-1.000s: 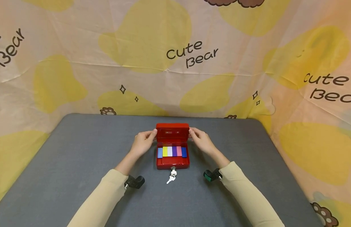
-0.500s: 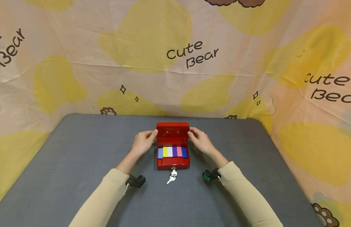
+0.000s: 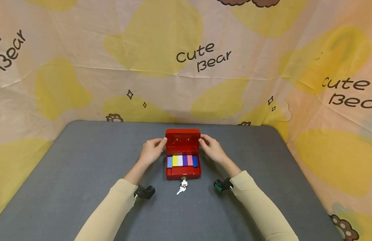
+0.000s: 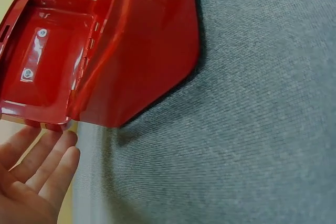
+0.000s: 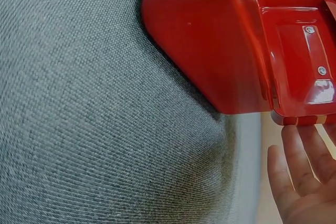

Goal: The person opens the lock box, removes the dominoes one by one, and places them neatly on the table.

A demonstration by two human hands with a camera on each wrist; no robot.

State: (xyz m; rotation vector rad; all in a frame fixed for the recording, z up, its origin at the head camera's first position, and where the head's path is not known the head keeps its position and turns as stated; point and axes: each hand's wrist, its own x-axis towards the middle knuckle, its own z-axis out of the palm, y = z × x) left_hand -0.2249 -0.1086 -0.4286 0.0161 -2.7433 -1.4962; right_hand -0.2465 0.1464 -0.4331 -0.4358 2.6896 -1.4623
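Note:
A small red cash box (image 3: 186,173) rests on the grey table in the head view, its hinged lid (image 3: 182,140) raised at the back. Inside lies a row of coloured blocks (image 3: 180,160) in blue, yellow, white, purple and pink. My left hand (image 3: 150,151) holds the lid's left side, thumb at the front edge. On the opposite side, my right hand (image 3: 214,150) grips the lid's right edge the same way. Both wrist views show fingertips at the lid's sides and two rivets inside it. Two keys (image 3: 182,189) hang from the lock at the box's front.
The grey table (image 3: 113,147) extends around the box on all sides. Behind and beside it hangs a printed cloth (image 3: 156,87) with yellow patches. Black straps (image 3: 145,192) are worn on both wrists, close above the tabletop.
The lid has tipped slightly farther back, both hands moving with it. Its inner rivets now show more clearly. The blocks and keys stay where they were.

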